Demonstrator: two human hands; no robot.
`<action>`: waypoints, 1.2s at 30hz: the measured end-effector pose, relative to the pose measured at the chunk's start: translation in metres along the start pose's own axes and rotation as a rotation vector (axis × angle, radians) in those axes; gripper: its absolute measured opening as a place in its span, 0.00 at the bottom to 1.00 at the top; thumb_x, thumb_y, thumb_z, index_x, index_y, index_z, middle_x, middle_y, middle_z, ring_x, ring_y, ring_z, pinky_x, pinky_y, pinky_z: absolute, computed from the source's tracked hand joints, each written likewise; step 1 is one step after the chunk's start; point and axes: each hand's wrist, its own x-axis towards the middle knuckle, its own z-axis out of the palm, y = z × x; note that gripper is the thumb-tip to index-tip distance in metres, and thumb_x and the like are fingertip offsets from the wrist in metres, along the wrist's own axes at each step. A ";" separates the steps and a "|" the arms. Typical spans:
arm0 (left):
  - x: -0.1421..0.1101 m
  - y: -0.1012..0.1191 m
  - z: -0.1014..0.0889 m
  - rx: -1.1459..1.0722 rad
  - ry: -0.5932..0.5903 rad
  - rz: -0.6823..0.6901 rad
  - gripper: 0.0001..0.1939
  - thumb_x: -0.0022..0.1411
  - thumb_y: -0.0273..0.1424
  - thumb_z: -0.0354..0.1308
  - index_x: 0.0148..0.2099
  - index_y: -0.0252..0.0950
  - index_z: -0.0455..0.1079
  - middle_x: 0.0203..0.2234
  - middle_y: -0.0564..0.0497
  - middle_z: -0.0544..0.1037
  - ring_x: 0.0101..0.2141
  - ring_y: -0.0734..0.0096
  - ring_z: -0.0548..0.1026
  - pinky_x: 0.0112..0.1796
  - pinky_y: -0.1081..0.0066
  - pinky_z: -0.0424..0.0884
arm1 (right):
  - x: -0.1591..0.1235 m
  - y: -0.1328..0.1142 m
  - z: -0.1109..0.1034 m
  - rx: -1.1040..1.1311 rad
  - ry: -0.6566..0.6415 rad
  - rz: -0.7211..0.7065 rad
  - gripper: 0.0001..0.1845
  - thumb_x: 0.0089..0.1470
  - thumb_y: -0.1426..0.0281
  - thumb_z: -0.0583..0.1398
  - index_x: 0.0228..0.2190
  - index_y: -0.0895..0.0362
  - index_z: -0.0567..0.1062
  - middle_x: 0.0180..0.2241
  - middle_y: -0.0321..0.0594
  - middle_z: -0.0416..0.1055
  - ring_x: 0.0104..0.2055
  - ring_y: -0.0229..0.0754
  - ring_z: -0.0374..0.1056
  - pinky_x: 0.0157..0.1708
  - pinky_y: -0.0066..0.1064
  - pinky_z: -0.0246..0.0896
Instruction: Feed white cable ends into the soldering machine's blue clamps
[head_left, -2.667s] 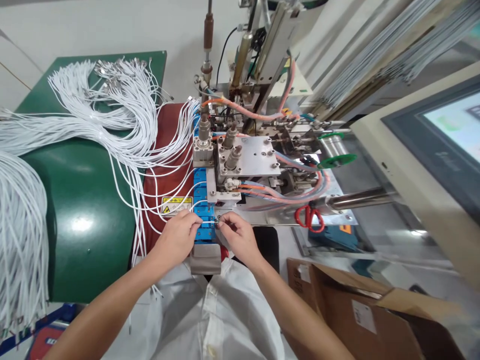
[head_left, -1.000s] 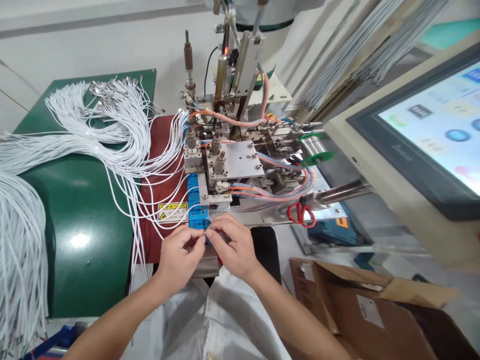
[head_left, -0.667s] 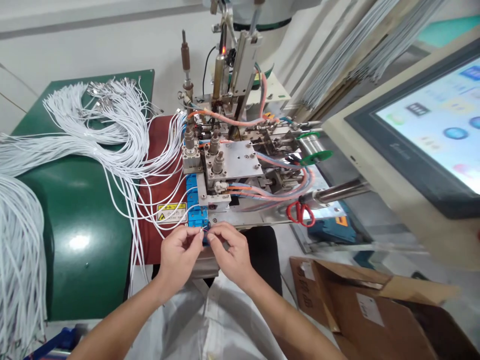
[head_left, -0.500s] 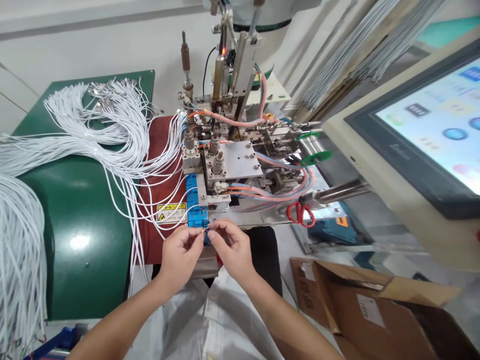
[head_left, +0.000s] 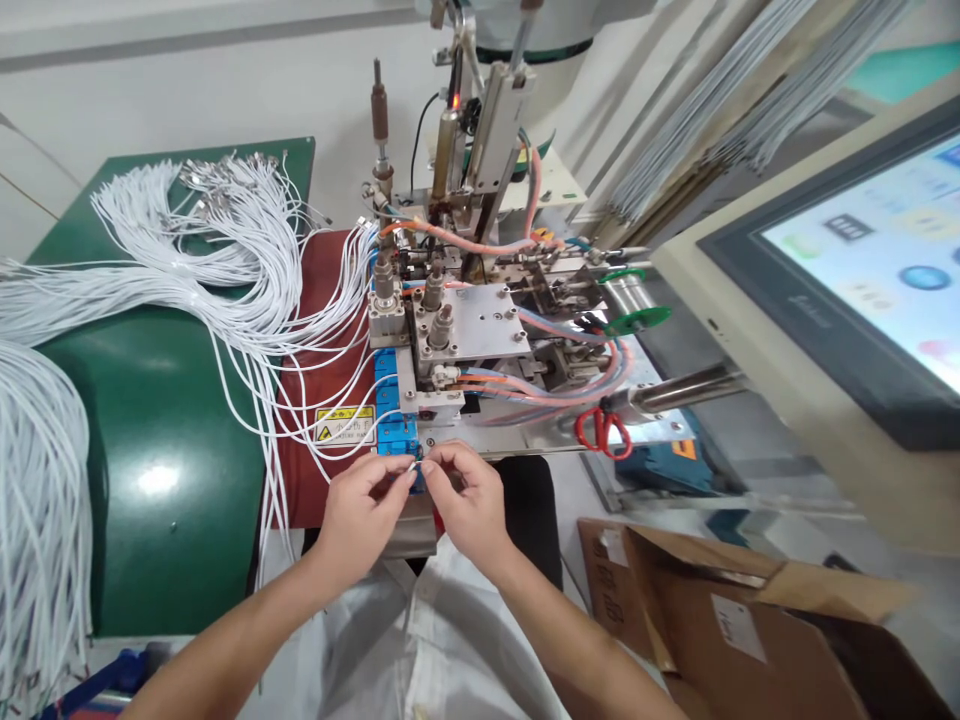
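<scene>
My left hand [head_left: 361, 510] and my right hand [head_left: 466, 505] meet at the front of a small machine [head_left: 465, 340]. Both pinch the metal end of a thin white cable [head_left: 414, 465], fingertips almost touching. Just behind the fingers runs a row of blue fixture blocks [head_left: 391, 400] holding other cable ends. Loose white cables [head_left: 300, 330] trail left from the blocks over a red cover [head_left: 322, 290] with a yellow warning label [head_left: 344, 424].
A big bundle of white cables [head_left: 172, 250] lies on a green table [head_left: 165, 470] at left. Red-handled scissors [head_left: 602, 432] lie on the machine's metal plate. A touchscreen panel [head_left: 847, 280] stands at right, and an open cardboard box [head_left: 735, 620] sits at lower right.
Both hands pulled back slightly from the blue blocks and came together, pinching the cable end between them. Since half a second ago they have barely moved.
</scene>
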 end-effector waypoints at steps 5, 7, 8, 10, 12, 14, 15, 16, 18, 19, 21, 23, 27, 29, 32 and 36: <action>0.010 -0.004 -0.023 0.209 -0.133 0.135 0.13 0.57 0.26 0.53 0.43 0.41 0.71 0.37 0.51 0.72 0.31 0.74 0.72 0.34 0.73 0.70 | 0.009 0.014 -0.002 -0.088 -0.005 0.023 0.08 0.49 0.71 0.55 0.21 0.56 0.67 0.21 0.34 0.63 0.23 0.35 0.59 0.25 0.27 0.56; 0.014 -0.007 -0.028 0.255 -0.146 0.185 0.12 0.59 0.25 0.51 0.42 0.41 0.72 0.37 0.50 0.72 0.37 0.71 0.72 0.39 0.70 0.69 | 0.011 0.021 -0.001 -0.098 -0.025 0.063 0.07 0.50 0.70 0.54 0.21 0.56 0.67 0.22 0.34 0.63 0.23 0.35 0.59 0.25 0.26 0.55; 0.016 -0.009 -0.028 0.270 -0.142 0.198 0.12 0.60 0.25 0.50 0.42 0.41 0.72 0.36 0.50 0.72 0.37 0.70 0.72 0.40 0.70 0.68 | 0.011 0.024 0.000 -0.107 -0.036 0.078 0.08 0.50 0.70 0.54 0.21 0.56 0.67 0.22 0.34 0.63 0.23 0.35 0.59 0.25 0.26 0.55; 0.018 -0.013 -0.028 0.290 -0.136 0.208 0.13 0.61 0.25 0.48 0.41 0.40 0.73 0.35 0.50 0.72 0.37 0.70 0.72 0.39 0.70 0.68 | 0.010 0.028 0.001 -0.129 -0.055 0.098 0.08 0.50 0.69 0.54 0.21 0.56 0.67 0.21 0.34 0.63 0.24 0.36 0.59 0.26 0.27 0.55; 0.020 -0.016 -0.025 0.313 -0.130 0.211 0.13 0.61 0.25 0.48 0.41 0.39 0.73 0.34 0.49 0.73 0.36 0.70 0.72 0.39 0.70 0.69 | 0.009 0.029 0.001 -0.147 -0.072 0.118 0.08 0.49 0.69 0.54 0.21 0.56 0.68 0.21 0.34 0.63 0.24 0.36 0.59 0.26 0.27 0.55; 0.020 -0.017 -0.023 0.335 -0.131 0.207 0.13 0.61 0.24 0.48 0.41 0.38 0.73 0.33 0.49 0.73 0.35 0.70 0.73 0.38 0.70 0.69 | 0.009 0.029 0.000 -0.152 -0.088 0.143 0.08 0.49 0.68 0.54 0.21 0.56 0.68 0.20 0.34 0.63 0.24 0.36 0.59 0.25 0.27 0.54; 0.020 -0.017 -0.022 0.346 -0.132 0.200 0.13 0.60 0.24 0.48 0.41 0.38 0.73 0.33 0.49 0.73 0.35 0.70 0.73 0.38 0.69 0.69 | 0.010 0.028 -0.001 -0.150 -0.098 0.158 0.08 0.49 0.68 0.54 0.21 0.56 0.68 0.20 0.34 0.63 0.23 0.37 0.59 0.25 0.27 0.54; 0.020 -0.016 -0.022 0.359 -0.132 0.194 0.13 0.60 0.23 0.48 0.41 0.37 0.73 0.32 0.49 0.73 0.34 0.70 0.73 0.37 0.69 0.69 | 0.011 0.028 -0.001 -0.144 -0.110 0.177 0.09 0.49 0.68 0.54 0.21 0.57 0.67 0.19 0.33 0.62 0.23 0.36 0.58 0.24 0.26 0.53; 0.021 -0.014 -0.021 0.396 -0.136 0.185 0.13 0.60 0.23 0.48 0.40 0.37 0.73 0.31 0.49 0.73 0.33 0.69 0.73 0.37 0.68 0.69 | 0.012 0.027 -0.002 -0.119 -0.145 0.226 0.09 0.48 0.67 0.54 0.21 0.57 0.67 0.18 0.33 0.61 0.21 0.36 0.57 0.23 0.26 0.52; 0.021 -0.014 -0.021 0.420 -0.136 0.182 0.12 0.60 0.23 0.48 0.40 0.37 0.73 0.31 0.49 0.73 0.33 0.69 0.72 0.37 0.68 0.69 | 0.013 0.027 -0.002 -0.102 -0.163 0.251 0.09 0.48 0.66 0.54 0.20 0.57 0.66 0.18 0.32 0.60 0.21 0.36 0.56 0.22 0.26 0.51; 0.022 -0.012 -0.021 0.464 -0.138 0.177 0.12 0.59 0.23 0.49 0.38 0.36 0.72 0.31 0.49 0.74 0.33 0.68 0.72 0.37 0.67 0.69 | 0.014 0.028 -0.002 -0.077 -0.192 0.280 0.09 0.48 0.65 0.54 0.21 0.57 0.66 0.17 0.32 0.60 0.20 0.35 0.56 0.21 0.26 0.51; 0.023 -0.012 -0.021 0.487 -0.142 0.167 0.11 0.59 0.23 0.49 0.38 0.36 0.72 0.31 0.49 0.74 0.34 0.68 0.73 0.37 0.67 0.69 | 0.015 0.030 -0.004 -0.083 -0.210 0.266 0.09 0.48 0.66 0.53 0.21 0.57 0.66 0.18 0.32 0.60 0.21 0.36 0.56 0.22 0.25 0.51; 0.024 -0.010 -0.021 0.512 -0.169 0.164 0.11 0.59 0.22 0.48 0.38 0.35 0.72 0.30 0.48 0.73 0.33 0.68 0.72 0.37 0.67 0.69 | 0.016 0.034 -0.009 -0.172 -0.256 0.161 0.09 0.51 0.67 0.52 0.23 0.56 0.66 0.22 0.34 0.64 0.24 0.37 0.60 0.25 0.26 0.53; 0.025 -0.010 -0.021 0.525 -0.186 0.161 0.12 0.59 0.21 0.48 0.38 0.35 0.72 0.30 0.48 0.73 0.33 0.67 0.72 0.37 0.66 0.69 | 0.017 0.035 -0.010 -0.233 -0.272 0.076 0.10 0.54 0.66 0.50 0.26 0.55 0.66 0.25 0.36 0.66 0.27 0.38 0.62 0.28 0.27 0.54; 0.025 -0.010 -0.021 0.523 -0.193 0.167 0.12 0.59 0.21 0.48 0.38 0.35 0.73 0.30 0.48 0.73 0.33 0.67 0.72 0.38 0.66 0.69 | 0.018 0.037 -0.005 -0.338 -0.257 -0.022 0.14 0.57 0.64 0.47 0.24 0.55 0.64 0.24 0.36 0.65 0.27 0.38 0.62 0.28 0.28 0.53; 0.024 -0.011 -0.021 0.540 -0.194 0.177 0.13 0.59 0.21 0.47 0.38 0.34 0.73 0.30 0.47 0.72 0.34 0.67 0.72 0.39 0.66 0.69 | 0.014 0.042 0.010 -0.321 -0.130 0.001 0.19 0.58 0.63 0.45 0.18 0.54 0.56 0.16 0.31 0.54 0.19 0.35 0.53 0.21 0.26 0.47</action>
